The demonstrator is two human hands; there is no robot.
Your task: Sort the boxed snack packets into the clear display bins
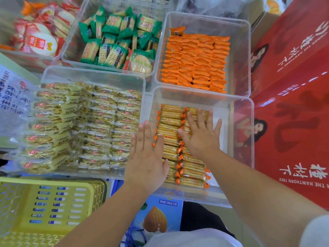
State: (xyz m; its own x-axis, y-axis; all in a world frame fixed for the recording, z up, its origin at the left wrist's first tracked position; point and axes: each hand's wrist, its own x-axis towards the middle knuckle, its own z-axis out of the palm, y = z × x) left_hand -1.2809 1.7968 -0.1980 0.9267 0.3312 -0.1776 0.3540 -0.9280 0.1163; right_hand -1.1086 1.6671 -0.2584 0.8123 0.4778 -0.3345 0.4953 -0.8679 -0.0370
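A clear bin (243, 139) at the near right holds two rows of cracker packets with orange ends (170, 118); its right part is bare. My left hand (146, 154) lies flat with fingers spread over the bin's left wall and the left row. My right hand (201, 134) lies flat, fingers spread, on the right row. Neither hand grips anything. A clear bin at the near left (92, 73) is filled with yellow cracker packets (85, 125).
Behind stand bins of orange packets (195, 63), green packets (117, 40) and red-white rice crackers (39, 32). Red gift boxes (292, 86) stand at the right. A yellow plastic basket (44, 207) and a blue drink carton (156, 216) sit below the bins.
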